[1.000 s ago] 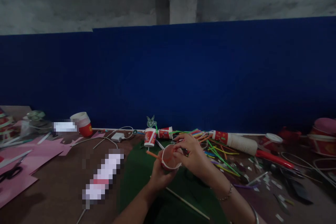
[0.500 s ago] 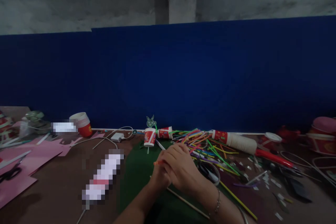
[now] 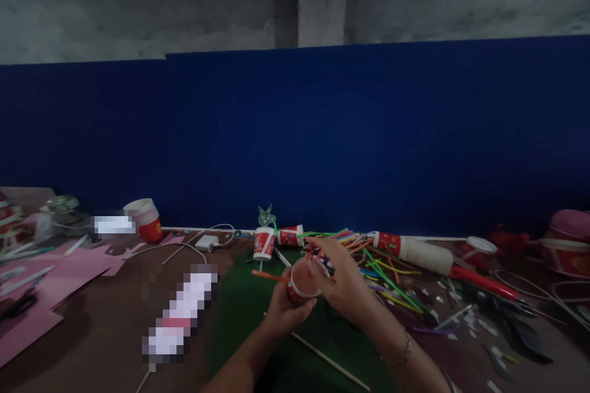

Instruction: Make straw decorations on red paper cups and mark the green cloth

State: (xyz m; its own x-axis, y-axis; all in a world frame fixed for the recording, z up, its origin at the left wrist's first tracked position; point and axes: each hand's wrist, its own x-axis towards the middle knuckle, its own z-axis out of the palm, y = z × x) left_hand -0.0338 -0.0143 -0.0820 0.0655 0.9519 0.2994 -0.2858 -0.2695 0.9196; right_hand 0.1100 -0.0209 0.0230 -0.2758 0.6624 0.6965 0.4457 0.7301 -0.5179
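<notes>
My left hand (image 3: 284,314) is wrapped round a red paper cup (image 3: 305,277), its open mouth tilted up toward me. An orange straw (image 3: 267,276) sticks out from the cup's left side. Over the cup's right side is my right hand (image 3: 338,279), thumb and fingers closed at the rim; whether they pinch the rim or something small there cannot be made out. Behind the hands, a red and white cup (image 3: 264,243) stands rim up with a cat-like cutout (image 3: 266,215) above it.
Colourful straws or pipe cleaners (image 3: 373,258) lie behind and right of my hands. A long cup stack (image 3: 426,256) lies at the right. Pink paper (image 3: 59,273) and scissors (image 3: 18,304) are at the left. A thin wooden stick (image 3: 329,361) crosses the green mat (image 3: 244,319).
My hands have come apart from their clasp, and the red cup's open mouth now shows between them. My right hand has moved a little right and up. More of the orange straw shows.
</notes>
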